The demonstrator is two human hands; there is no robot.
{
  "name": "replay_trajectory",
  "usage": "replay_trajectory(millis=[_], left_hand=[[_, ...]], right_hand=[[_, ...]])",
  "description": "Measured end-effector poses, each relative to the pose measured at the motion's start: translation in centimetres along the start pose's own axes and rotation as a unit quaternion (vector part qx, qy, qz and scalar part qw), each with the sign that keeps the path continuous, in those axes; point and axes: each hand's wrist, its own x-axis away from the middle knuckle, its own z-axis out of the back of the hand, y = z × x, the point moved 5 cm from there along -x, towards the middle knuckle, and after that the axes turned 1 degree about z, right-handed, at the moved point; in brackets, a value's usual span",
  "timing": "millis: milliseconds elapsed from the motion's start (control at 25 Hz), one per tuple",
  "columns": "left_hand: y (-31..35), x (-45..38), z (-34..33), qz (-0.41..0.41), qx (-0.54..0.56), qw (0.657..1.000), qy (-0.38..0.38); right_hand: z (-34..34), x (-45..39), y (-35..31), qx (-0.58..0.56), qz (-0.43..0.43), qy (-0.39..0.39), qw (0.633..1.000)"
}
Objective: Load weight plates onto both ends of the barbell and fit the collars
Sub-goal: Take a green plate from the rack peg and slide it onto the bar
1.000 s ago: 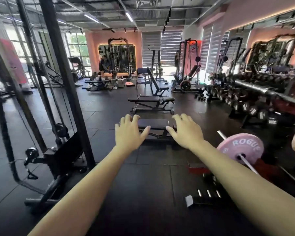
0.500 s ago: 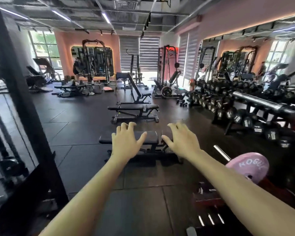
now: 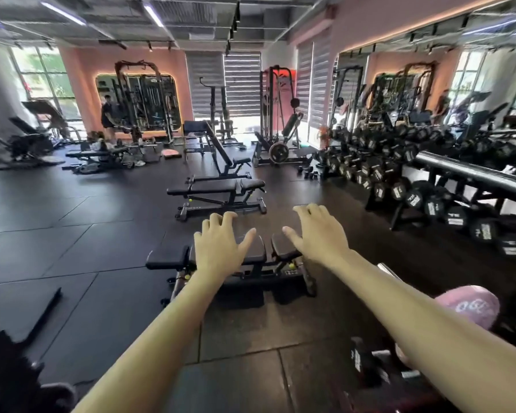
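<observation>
Both my arms stretch out in front of me over the dark gym floor. My left hand (image 3: 218, 244) and my right hand (image 3: 318, 234) are spread, palms down, and hold nothing. A pink weight plate (image 3: 471, 308) with white lettering sits low at the right, partly hidden behind my right forearm. A silver bar end (image 3: 386, 271) pokes out beyond it. A steel barbell sleeve (image 3: 474, 174) crosses the right edge at about chest height. No collar is in view.
A flat black bench (image 3: 251, 263) stands right beyond my hands, with two more benches (image 3: 221, 189) behind it. A long dumbbell rack (image 3: 399, 174) lines the mirrored right wall. A person (image 3: 108, 114) stands by a rack at the far left. Black frame parts fill the bottom left corner.
The view has swung right: the black rack upright at the left has left the frame, and the dumbbell rack fills more of the right. The pink plate has slid lower. My hands stay spread.
</observation>
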Motion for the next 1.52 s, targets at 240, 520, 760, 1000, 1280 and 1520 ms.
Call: replay_trajectory(millis=[240,520,760,1000,1280,1520], left_hand=[[1.9,-11.0,-6.8,0.03,0.018,0.999,0.001],[3.3,-22.7,-19.0,-0.013,0.039,0.998,-0.054],[5.0,-35.6,-29.1,-0.065,0.077,0.991,-0.083],[10.1,-46.5,-38.0,-0.125,0.11,0.982,-0.091],[18.8,-54.6,-49.8,-0.177,0.127,0.971,-0.097],[27.9,-64.1,-57.9,-0.187,0.127,0.972,-0.066]], right_hand=[[-5.3,-10.6,6.3,-0.022,0.0,-0.004,1.0],[-13.4,-20.8,13.2,-0.002,-0.041,-0.015,0.999],[-18.1,-31.1,19.5,0.045,-0.096,-0.018,0.994],[-21.2,-38.2,27.8,0.075,-0.174,-0.002,0.982],[-25.9,-44.6,40.7,0.096,-0.221,0.023,0.97],[-27.8,-52.1,53.5,0.118,-0.223,0.033,0.967]])
